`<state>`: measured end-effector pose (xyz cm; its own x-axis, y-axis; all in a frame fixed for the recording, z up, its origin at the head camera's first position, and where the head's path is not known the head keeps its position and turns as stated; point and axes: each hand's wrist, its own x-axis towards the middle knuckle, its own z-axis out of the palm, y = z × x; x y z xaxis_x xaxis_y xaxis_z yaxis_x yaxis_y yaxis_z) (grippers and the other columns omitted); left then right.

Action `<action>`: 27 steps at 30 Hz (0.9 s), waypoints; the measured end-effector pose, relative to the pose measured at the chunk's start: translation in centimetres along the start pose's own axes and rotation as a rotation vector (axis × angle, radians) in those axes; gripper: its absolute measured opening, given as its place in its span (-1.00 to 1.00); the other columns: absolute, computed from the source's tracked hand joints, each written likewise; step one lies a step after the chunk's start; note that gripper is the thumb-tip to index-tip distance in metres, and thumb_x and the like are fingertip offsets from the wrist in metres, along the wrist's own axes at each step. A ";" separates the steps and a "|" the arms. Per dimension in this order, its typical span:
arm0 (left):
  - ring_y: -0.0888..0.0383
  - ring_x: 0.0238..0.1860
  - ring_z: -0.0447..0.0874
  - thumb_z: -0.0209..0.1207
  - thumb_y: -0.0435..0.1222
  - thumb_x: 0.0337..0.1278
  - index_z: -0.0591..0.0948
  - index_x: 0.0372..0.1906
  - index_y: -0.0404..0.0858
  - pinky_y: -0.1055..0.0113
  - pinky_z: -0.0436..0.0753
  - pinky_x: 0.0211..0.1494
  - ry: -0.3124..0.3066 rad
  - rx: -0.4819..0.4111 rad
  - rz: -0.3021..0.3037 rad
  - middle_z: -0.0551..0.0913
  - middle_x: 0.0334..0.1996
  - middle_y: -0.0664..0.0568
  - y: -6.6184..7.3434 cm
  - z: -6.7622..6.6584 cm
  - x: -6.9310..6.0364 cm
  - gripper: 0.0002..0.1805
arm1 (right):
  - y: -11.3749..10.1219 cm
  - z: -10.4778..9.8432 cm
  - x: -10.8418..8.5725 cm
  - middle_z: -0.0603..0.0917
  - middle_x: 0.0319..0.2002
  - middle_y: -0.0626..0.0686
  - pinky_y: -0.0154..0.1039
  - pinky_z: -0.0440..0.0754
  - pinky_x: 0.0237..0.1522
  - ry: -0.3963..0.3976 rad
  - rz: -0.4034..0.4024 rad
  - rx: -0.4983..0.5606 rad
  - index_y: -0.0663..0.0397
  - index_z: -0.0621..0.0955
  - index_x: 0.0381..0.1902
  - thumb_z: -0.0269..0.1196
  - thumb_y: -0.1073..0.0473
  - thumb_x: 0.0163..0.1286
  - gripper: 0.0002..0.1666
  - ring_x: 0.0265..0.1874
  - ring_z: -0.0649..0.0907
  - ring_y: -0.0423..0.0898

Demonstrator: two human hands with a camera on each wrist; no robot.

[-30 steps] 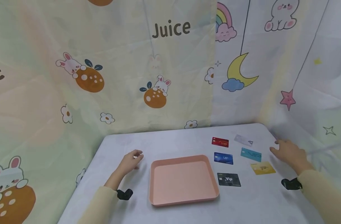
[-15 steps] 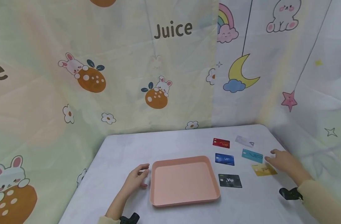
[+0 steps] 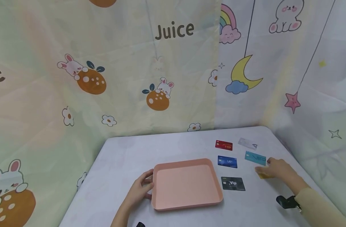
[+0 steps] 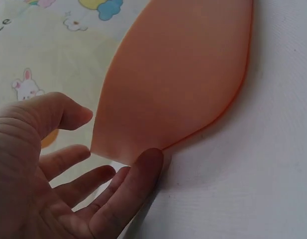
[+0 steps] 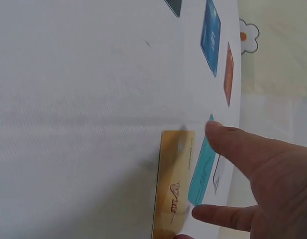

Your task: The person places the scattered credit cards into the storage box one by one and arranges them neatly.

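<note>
Hands [image 3: 140, 189] [image 3: 276, 169], gold card [image 5: 170, 172], lettering [image 5: 175, 199] apparently wrist-view only

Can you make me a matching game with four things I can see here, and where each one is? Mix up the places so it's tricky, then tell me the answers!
Things:
1. Tray
2. Red card
3. Black card
4. Right hand

Places:
A. Over the gold card, partly hiding it in the head view
B. Right behind the blue card
C. Beside the left hand
D. Lowest of all the cards in the head view

Right pairs: 1-C, 2-B, 3-D, 4-A
</note>
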<state>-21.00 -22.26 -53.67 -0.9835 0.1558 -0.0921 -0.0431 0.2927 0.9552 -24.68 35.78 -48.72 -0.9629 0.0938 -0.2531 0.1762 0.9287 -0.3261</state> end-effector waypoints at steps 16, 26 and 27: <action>-0.26 0.38 0.44 0.32 -0.36 0.24 0.29 0.57 -0.17 0.13 0.84 -0.24 -0.026 0.006 0.011 0.32 0.54 -0.20 0.2 -0.2 0.2 -0.19 | -1.5 0.7 -0.8 0.38 0.00 0.74 0.46 0.59 0.00 0.066 0.054 0.013 0.78 0.19 0.23 0.45 -0.39 0.13 0.35 -0.13 0.49 0.49; -0.26 0.39 0.43 0.32 -0.37 0.23 0.29 0.57 -0.17 0.11 0.84 -0.24 -0.032 -0.029 0.011 0.33 0.53 -0.21 0.5 -0.1 0.3 -0.19 | 0.2 0.6 -0.2 0.39 0.03 0.72 0.41 0.56 -0.01 0.070 0.051 0.111 0.75 0.16 0.22 0.49 -0.30 0.11 0.31 -0.13 0.49 0.44; -0.26 0.39 0.43 0.32 -0.36 0.23 0.29 0.57 -0.16 0.11 0.84 -0.24 -0.031 -0.028 0.011 0.34 0.53 -0.20 0.5 -0.1 0.4 -0.19 | 0.5 0.5 -0.2 0.37 0.06 0.73 0.43 0.54 0.02 0.067 0.049 0.123 0.76 0.15 0.23 0.49 -0.27 0.13 0.30 -0.11 0.48 0.45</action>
<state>-21.38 -22.12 -53.22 -0.9779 0.1886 -0.0899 -0.0376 0.2643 0.9637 -24.32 36.00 -49.30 -0.9634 0.1655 -0.2111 0.2429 0.8718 -0.4253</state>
